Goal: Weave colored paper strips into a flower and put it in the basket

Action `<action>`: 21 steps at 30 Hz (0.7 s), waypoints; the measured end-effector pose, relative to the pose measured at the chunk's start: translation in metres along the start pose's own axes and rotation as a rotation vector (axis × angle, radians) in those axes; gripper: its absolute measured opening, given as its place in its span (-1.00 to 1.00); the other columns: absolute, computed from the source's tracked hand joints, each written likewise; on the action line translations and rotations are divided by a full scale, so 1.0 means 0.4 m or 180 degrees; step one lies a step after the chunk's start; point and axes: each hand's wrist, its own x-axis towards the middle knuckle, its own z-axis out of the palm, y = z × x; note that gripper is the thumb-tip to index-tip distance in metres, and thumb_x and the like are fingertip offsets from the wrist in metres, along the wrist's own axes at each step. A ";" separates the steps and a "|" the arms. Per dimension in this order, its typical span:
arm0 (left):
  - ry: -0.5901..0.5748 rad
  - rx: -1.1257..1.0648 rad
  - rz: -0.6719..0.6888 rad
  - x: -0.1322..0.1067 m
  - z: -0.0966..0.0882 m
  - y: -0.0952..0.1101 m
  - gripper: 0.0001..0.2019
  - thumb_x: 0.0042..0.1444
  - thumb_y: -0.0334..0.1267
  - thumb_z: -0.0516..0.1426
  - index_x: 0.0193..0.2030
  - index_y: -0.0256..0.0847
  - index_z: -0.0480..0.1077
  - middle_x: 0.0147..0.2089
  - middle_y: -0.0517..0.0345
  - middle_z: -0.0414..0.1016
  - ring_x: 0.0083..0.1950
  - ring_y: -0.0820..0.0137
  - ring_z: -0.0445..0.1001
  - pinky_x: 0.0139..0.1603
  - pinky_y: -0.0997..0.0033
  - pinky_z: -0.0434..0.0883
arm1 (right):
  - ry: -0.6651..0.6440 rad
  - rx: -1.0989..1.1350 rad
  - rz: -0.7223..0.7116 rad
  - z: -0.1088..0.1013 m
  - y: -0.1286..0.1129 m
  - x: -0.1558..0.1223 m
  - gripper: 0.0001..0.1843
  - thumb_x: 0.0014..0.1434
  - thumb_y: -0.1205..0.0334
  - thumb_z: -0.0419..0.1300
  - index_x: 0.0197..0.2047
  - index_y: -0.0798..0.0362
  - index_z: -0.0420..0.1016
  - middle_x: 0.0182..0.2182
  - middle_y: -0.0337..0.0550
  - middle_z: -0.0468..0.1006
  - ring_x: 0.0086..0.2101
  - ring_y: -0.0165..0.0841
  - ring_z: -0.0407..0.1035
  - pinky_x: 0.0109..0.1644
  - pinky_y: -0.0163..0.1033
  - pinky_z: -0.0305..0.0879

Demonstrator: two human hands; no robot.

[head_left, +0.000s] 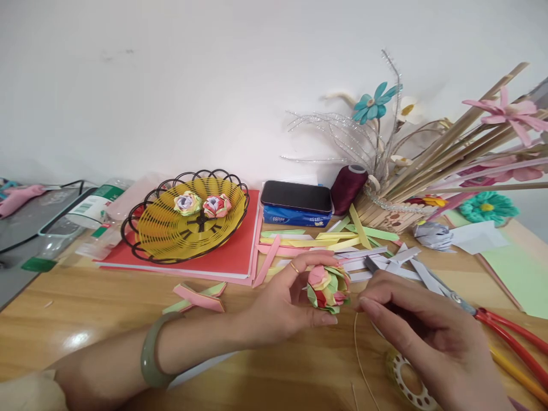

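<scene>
My left hand (pixel 282 302) is closed around a ball-shaped folded-paper flower (pixel 327 290) in pink, green, yellow and red, the fingers above and the thumb below. Just right of the flower, my right hand (pixel 422 337) pinches thumb and forefinger together. A thin pale thread (pixel 359 357) hangs down from those fingertips; whether a needle is pinched with it is too small to tell. Under my right hand lies a clear tape roll (pixel 411 381), partly hidden. Scissors with red handles (pixel 509 331) rest beside that hand, one blade partly behind it.
A yellow woven basket (pixel 162 228) holding two paper flowers stands on red paper (pixel 242 251). Paper strips (pixel 342 245) lie behind my hands, near a phone (pixel 295 195) on a blue tissue pack (pixel 295 216) and a maroon thread spool (pixel 349 188). A flower arrangement (pixel 398 208) spreads at right.
</scene>
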 end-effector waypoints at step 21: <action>0.0041 0.0712 -0.0230 -0.006 -0.004 0.010 -0.33 -0.15 -0.30 0.30 0.15 -0.02 0.21 0.14 0.03 0.20 0.17 0.19 0.22 0.14 0.20 0.24 | -0.0555 0.0107 -0.0053 0.001 0.004 0.011 -0.82 0.18 0.17 0.10 -0.39 -0.06 0.51 -0.42 -0.21 0.52 -0.37 -0.33 0.42 -0.34 -0.30 0.34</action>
